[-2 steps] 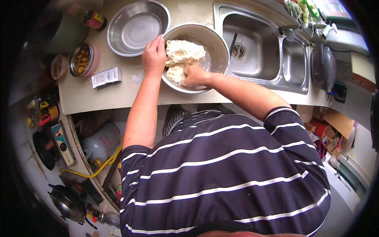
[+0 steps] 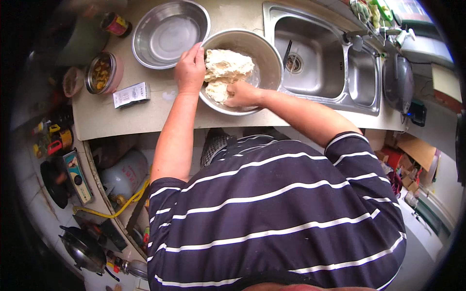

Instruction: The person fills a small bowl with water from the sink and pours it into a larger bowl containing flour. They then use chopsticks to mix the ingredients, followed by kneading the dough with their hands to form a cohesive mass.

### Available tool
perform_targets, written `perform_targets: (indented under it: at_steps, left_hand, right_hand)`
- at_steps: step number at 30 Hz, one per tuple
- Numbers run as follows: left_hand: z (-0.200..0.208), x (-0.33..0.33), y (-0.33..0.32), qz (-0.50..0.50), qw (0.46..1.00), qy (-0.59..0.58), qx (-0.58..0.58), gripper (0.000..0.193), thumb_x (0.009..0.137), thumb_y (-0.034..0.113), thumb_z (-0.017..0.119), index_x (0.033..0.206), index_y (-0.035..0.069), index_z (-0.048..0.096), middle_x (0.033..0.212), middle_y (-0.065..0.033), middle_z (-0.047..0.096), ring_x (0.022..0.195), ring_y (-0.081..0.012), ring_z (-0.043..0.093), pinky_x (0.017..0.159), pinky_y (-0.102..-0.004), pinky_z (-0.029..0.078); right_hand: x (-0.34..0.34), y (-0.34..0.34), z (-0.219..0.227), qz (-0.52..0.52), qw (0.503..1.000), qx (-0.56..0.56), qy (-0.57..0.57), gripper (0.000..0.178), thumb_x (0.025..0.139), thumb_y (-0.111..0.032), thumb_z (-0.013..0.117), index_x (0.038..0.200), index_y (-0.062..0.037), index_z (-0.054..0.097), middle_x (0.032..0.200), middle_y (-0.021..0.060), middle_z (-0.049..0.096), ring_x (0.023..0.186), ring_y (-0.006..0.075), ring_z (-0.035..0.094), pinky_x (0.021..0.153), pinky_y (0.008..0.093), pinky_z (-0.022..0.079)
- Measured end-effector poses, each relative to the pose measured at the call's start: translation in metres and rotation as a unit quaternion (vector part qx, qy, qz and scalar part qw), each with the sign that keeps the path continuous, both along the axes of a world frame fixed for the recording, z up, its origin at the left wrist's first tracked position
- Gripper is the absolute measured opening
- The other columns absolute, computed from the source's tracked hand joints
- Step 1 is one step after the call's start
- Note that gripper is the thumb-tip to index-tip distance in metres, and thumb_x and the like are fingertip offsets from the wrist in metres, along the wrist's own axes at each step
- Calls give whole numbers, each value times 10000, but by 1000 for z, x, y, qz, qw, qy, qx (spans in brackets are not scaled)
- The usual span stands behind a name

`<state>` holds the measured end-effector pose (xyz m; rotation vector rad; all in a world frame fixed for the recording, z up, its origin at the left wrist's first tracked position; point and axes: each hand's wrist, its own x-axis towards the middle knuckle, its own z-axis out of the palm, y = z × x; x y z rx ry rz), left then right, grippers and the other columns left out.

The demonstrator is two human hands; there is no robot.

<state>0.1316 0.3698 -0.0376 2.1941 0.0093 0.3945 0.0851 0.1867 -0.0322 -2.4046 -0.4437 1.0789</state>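
A lump of pale, rough dough [image 2: 227,63] lies in a deep metal bowl [image 2: 270,58] at the counter's front. My left hand [image 2: 190,72] grips the bowl's left rim, fingers along the outside and over the edge. Inside the bowl, my right hand [image 2: 242,94] is closed on the near part of the dough, its fingertips hidden in it. A smear of dough clings to the bowl's inner wall. Just behind and left of this bowl stands a wide metal basin [image 2: 171,34] with nothing in it.
To the right is a double steel sink [image 2: 310,63] with a dark-handled utensil in it. Left on the counter [image 2: 126,123] are a small white box [image 2: 131,95], a pink container of food [image 2: 103,73] and a dark-lidded jar [image 2: 115,25]. A gas cylinder [image 2: 127,172] stands below.
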Motion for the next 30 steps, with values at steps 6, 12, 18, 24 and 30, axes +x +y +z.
perform_targets:
  at_steps: [6,12,18,24,30]
  left_hand:
    - [1,-4,-3,-10,1000,9,3,234,944,277,618,1110,158,731,917,-129,689,850,-349,664,731,-426,529]
    - [1,-8,-3,-9,1000,6,11,230,941,268,617,1093,144,737,906,-135,684,842,-347,660,728,-419,525]
    - [2,-3,-1,-22,999,-13,34,238,948,248,634,1117,112,733,882,-130,693,772,-275,679,711,-355,524]
    - [1,-7,-3,-4,999,28,34,240,950,275,605,1114,150,729,910,-136,681,847,-349,658,741,-428,526]
    - [3,-7,-3,-15,999,14,39,237,950,266,602,1105,138,727,915,-135,683,843,-352,661,739,-435,531]
  right_hand:
    - [8,-39,41,222,951,-193,-99,324,818,-269,640,972,8,708,1029,232,696,967,370,683,852,436,547]
    - [-10,29,-2,-129,987,65,72,312,766,-241,643,895,38,701,872,250,700,871,339,696,797,416,523]
    - [-3,-24,22,142,980,-141,12,252,811,-244,627,894,-19,706,903,193,708,898,344,696,798,415,541]
    - [-9,19,37,11,1000,12,15,294,785,-171,614,919,79,694,947,242,708,919,311,711,777,420,568]
    - [2,-18,48,-88,979,170,-72,211,817,-104,563,925,33,682,882,243,696,833,389,687,801,437,540]
